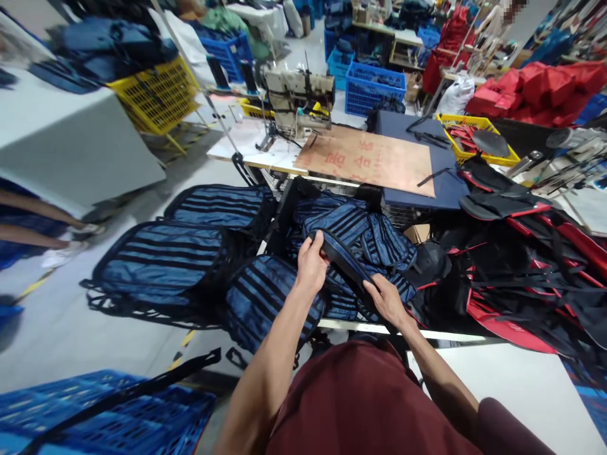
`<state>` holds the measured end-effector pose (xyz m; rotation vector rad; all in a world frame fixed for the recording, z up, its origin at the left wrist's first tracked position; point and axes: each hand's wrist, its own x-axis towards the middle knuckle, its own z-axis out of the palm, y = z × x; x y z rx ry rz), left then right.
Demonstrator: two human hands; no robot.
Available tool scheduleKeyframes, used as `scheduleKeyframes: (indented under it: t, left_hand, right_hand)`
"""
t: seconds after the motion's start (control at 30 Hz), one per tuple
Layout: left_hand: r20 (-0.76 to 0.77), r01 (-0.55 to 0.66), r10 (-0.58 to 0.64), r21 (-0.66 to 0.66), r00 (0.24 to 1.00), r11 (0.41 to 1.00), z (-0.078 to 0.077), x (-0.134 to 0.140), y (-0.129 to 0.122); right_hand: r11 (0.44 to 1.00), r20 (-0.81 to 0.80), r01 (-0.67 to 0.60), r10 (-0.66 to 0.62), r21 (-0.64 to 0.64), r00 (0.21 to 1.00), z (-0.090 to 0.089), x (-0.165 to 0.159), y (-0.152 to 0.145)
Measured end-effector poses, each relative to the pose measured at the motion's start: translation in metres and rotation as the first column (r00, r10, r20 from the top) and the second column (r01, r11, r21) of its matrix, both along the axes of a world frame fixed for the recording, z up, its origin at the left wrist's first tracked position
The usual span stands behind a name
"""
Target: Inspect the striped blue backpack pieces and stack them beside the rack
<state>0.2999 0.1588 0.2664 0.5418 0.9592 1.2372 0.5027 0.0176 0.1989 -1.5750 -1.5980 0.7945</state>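
Between my two hands a curved blue and black fabric strip (pixel 345 258) with dark edging is stretched out. My left hand (pixel 313 262) pinches its upper left end. Closed on the lower right end is my right hand (pixel 385 299), thumb on top. Blue pieces with black stripes (pixel 351 222) lie heaped beneath and behind the strip. Left of my left forearm, a striped blue panel (pixel 270 297) hangs over the table's edge. More striped blue backpack panels (pixel 164 262) spread out farther left.
Black and red bag parts (pixel 512 278) are piled on the right. A sewing machine (pixel 301 98) stands ahead, beside a brown board (pixel 370 158). A blue crate (pixel 104 411) sits at lower left, a yellow crate (pixel 154 95) at upper left. Another person's legs (pixel 38 227) show at the left edge.
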Motion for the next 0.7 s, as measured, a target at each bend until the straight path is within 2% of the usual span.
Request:
scheduleKeyframes:
  t: [0.03,0.1,0.17,0.23,0.33,0.4,0.5,0.57,0.63,0.7]
  left_hand:
    - [-0.036,0.013,-0.013,0.023,0.999,1.0,0.0,-0.003,-0.003]
    - [-0.17,0.123,-0.108,0.078,0.98,0.989,-0.004,-0.006,-0.013]
    - [-0.314,0.257,-0.211,0.114,0.926,0.96,-0.015,-0.006,-0.029]
    - [-0.376,0.311,-0.244,0.125,0.894,0.942,-0.027,-0.004,-0.045]
    - [-0.361,0.268,-0.216,0.1,0.907,0.958,-0.04,-0.003,-0.061]
    - [-0.345,0.219,-0.174,0.095,0.922,0.971,-0.04,-0.009,-0.06]
    - [-0.309,0.022,0.021,0.135,0.951,0.991,-0.028,-0.028,-0.041]
    - [-0.286,-0.1,0.141,0.153,0.948,0.983,-0.018,-0.038,-0.027]
    - [-0.265,-0.098,0.135,0.148,0.955,0.984,-0.012,-0.038,-0.023]
    - [-0.253,-0.007,0.046,0.153,0.966,0.988,-0.013,-0.024,-0.033]
  right_hand:
    - [1.0,0.002,0.013,-0.013,0.026,1.0,0.003,-0.005,0.003]
    - [0.999,-0.015,0.017,-0.017,0.042,1.0,0.009,-0.012,0.007]
    - [0.999,-0.053,0.012,-0.01,0.03,0.999,0.012,-0.017,0.01]
    - [1.0,-0.099,0.002,-0.002,0.005,0.995,0.012,-0.023,0.011]
    - [1.0,-0.126,-0.016,0.013,-0.026,0.992,0.009,-0.03,0.01]
    - [0.999,-0.106,-0.03,0.027,-0.027,0.994,0.007,-0.033,0.007]
    - [0.996,-0.061,-0.084,0.083,-0.019,0.995,0.008,-0.033,0.003]
    - [0.994,-0.048,-0.11,0.109,-0.022,0.993,0.01,-0.034,0.0]
    - [0.994,-0.063,-0.099,0.097,-0.036,0.993,0.011,-0.035,0.002]
    - [0.997,-0.097,-0.061,0.056,-0.053,0.994,0.013,-0.038,0.007]
